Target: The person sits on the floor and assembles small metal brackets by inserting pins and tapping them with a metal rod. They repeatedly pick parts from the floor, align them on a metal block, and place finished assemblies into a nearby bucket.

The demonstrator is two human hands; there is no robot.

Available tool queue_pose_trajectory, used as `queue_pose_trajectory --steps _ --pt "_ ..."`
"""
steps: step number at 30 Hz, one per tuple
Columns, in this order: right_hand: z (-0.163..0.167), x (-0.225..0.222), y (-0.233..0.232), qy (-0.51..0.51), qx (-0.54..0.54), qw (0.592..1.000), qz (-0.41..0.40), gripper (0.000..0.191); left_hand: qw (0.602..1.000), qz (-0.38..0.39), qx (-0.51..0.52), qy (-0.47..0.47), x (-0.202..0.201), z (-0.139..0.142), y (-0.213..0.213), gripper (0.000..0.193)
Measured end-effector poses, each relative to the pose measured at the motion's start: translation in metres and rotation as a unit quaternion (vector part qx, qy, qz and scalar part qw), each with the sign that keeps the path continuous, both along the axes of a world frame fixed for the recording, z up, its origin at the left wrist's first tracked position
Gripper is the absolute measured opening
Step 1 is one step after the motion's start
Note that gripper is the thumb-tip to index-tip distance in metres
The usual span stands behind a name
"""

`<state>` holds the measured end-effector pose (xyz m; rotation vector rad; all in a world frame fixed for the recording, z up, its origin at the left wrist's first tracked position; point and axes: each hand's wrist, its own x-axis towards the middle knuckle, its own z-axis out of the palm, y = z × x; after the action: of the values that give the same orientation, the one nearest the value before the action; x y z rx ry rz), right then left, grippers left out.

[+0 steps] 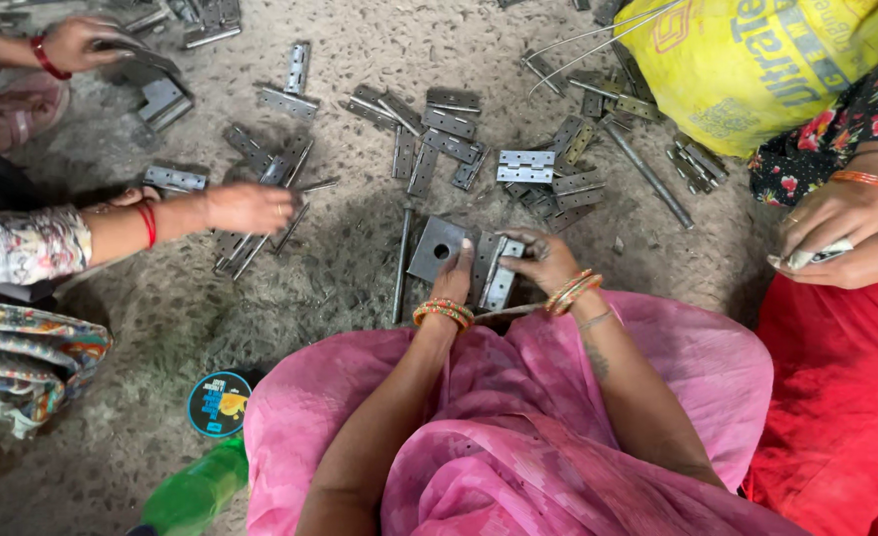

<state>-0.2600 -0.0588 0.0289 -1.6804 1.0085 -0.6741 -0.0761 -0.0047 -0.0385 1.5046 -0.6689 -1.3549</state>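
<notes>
The likeliest slip, as I judge it, is a pinched fingertip. The right hand (543, 260) is closed around a grey folded steel hinge (494, 273) with holes along its leaves, fingers curled over the top edge, while the left hand (454, 283) lies with fingers nearly flat and together, fingertips touching the hinge's left edge, holding nothing that shows. If a leaf swings shut, the left fingertips are in its path. The hinge leans against a grey square steel plate with a round centre hole (436, 248), at about ten o'clock from it; a knock could tip the hinge off the plate. A thin steel rod (503, 312) runs under both wrists at six o'clock; whether either hand grips it cannot be told, and the orange bangles (443, 313) could snag on it.

Around them, the rough grey concrete floor (360, 288) carries everything. At one o'clock a bulging yellow woven sack (737, 60) crowds the far corner. At three o'clock another person in red has both hands (836, 233) closed on a small object. At nine o'clock a co-worker's hand (250, 206) rests on a cluster of hinges, near the working spot, and at eleven o'clock a further hand (77, 42) reaches among metal pieces. At twelve o'clock lies the scattered heap of loose grey hinges (459, 139), with a long steel bar (647, 174) at two o'clock. A slim dark rod (400, 263) lies just left of the plate. At seven o'clock are a green plastic bottle (196, 491) and a round dark tin (219, 402).
</notes>
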Motion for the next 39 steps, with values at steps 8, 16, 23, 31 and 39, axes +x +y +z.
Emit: queue_pose_trajectory --steps 8,16,23,31,39 --pt "0.007 0.032 0.003 -0.05 -0.037 0.994 -0.085 0.044 0.995 0.024 0.037 0.092 -0.008 0.003 0.006 0.07" --pt "-0.005 0.005 -0.026 -0.02 -0.072 0.957 -0.281 0.029 0.984 0.161 -0.024 0.078 0.003 -0.005 0.002 0.049" --pt "-0.005 0.001 -0.075 0.243 -0.074 0.872 -0.418 0.045 0.976 0.195 -0.02 0.093 0.005 -0.004 0.002 0.047" --pt "0.014 0.032 -0.124 0.321 -0.038 0.866 -0.381 0.053 0.98 0.181 0.065 0.059 0.001 0.02 0.004 0.051" --pt "0.014 0.045 -0.138 0.335 0.031 0.873 -0.352 0.048 0.975 0.182 0.052 0.112 0.001 0.032 0.006 0.056"
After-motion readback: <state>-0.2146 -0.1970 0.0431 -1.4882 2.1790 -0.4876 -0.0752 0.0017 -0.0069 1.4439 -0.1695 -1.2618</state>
